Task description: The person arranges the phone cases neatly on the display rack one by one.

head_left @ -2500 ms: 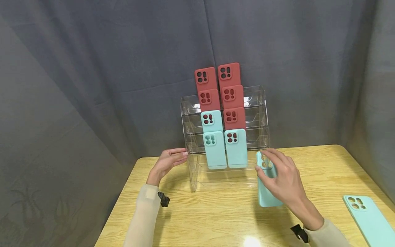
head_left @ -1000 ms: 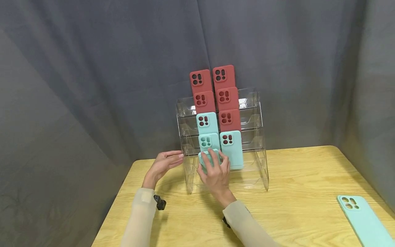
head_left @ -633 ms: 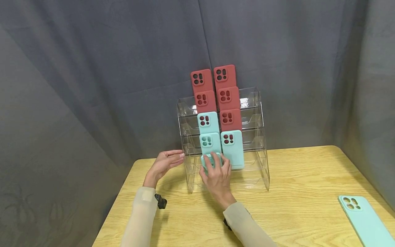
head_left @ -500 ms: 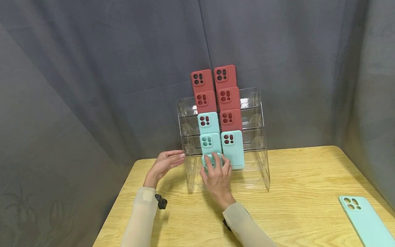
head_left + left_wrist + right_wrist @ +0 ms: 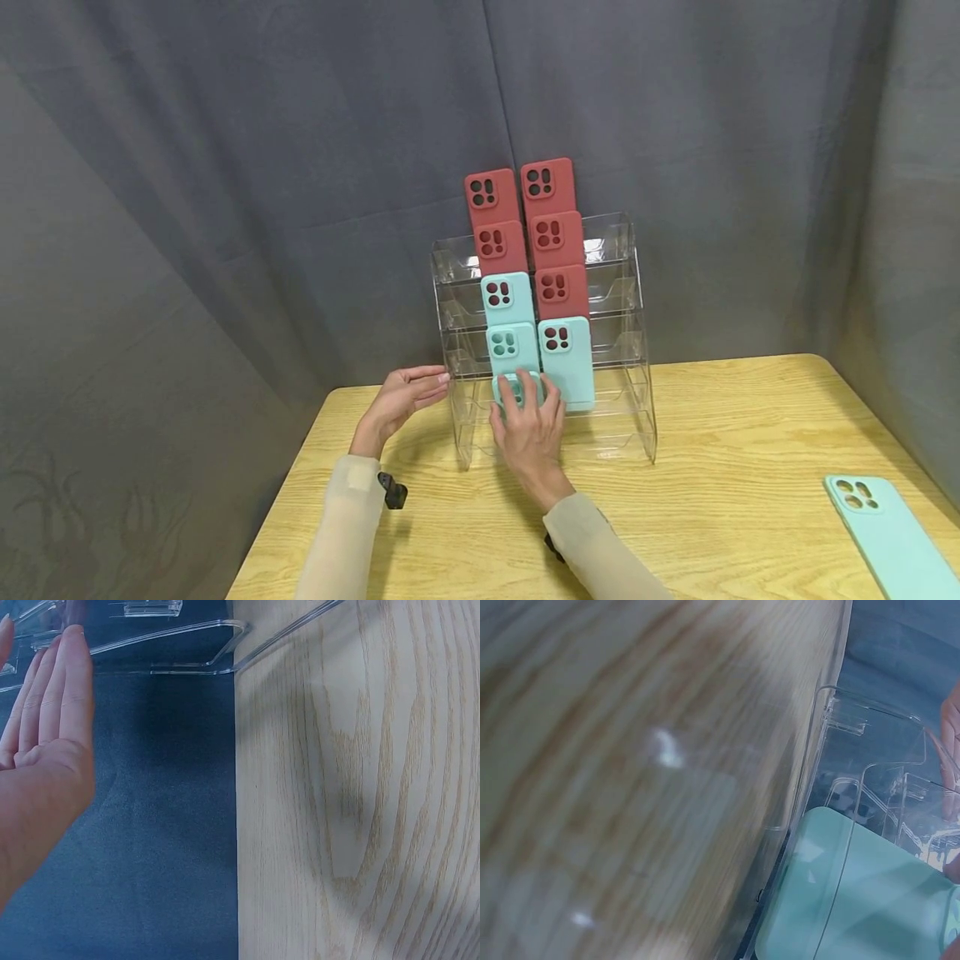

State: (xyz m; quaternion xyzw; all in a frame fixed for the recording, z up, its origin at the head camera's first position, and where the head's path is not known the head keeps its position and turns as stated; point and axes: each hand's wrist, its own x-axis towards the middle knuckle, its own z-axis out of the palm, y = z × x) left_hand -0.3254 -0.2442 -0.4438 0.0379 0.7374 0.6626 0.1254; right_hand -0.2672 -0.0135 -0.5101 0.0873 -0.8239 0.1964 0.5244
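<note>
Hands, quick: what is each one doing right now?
Left hand: open, straight fingers against the side of the clear rack.
Right hand: holds a mint phone case at the rack's lowest tier.

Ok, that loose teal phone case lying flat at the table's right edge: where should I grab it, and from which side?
Take the teal phone case across its two long edges, near the middle, below the camera cutout. Come from above with the right hand, since it lies flat on the wooden table. Its lower corner is cut off in the head view, so overhang cannot be told.
</note>
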